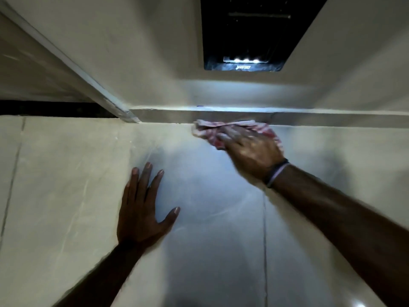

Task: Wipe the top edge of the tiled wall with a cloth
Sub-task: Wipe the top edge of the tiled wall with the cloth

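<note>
A glossy cream tiled wall [73, 196] fills the lower view; its top edge [163, 123] runs left to right under a grey ledge. A red and white cloth [210, 129] is pressed against that edge right of centre. My right hand [250, 151] lies on the cloth and grips it; it is blurred and wears wristbands. My left hand [143, 207] rests flat on the tile lower left, fingers spread, holding nothing.
Above the ledge [309, 118] rises a plain painted wall with a dark rectangular opening [243, 34] holding small lights. A pale frame strip [88, 76] slants from upper left down to the tile edge. A dark band [44, 108] runs at far left.
</note>
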